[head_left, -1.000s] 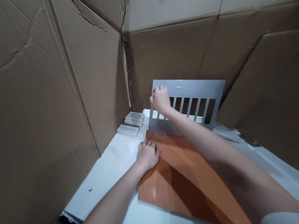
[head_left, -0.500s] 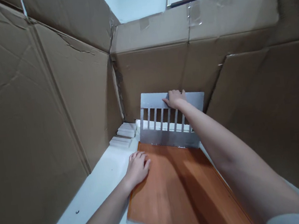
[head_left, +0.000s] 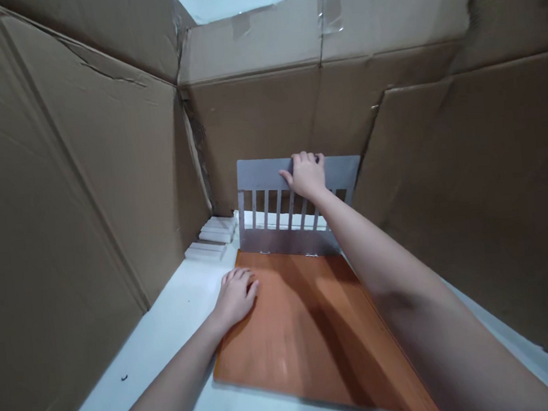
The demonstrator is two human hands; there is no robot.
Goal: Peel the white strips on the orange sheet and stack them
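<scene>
A grey metal plate [head_left: 265, 173] with a row of vertical slots stands upright at the far end of a reddish-brown wooden board [head_left: 287, 323]. My right hand [head_left: 306, 174] grips the plate's top edge near its middle, thumb on the front face and fingertips over the rim. The board lies flat on a white table [head_left: 172, 355]. On the board's left edge, towards the far corner, my left hand [head_left: 236, 295] rests with its fingers apart, holding nothing.
Several white blocks [head_left: 205, 251] lie left of the plate. Tall cardboard walls stand at the left [head_left: 99, 146], behind the plate [head_left: 253, 112] and at the right [head_left: 490, 187]. A small dark bit [head_left: 124, 378] lies on the table at the left.
The view has shifted, so plate, board and hands appear further left and slightly higher, and more of the board's near edge shows. Both hands keep their places on plate and board.
</scene>
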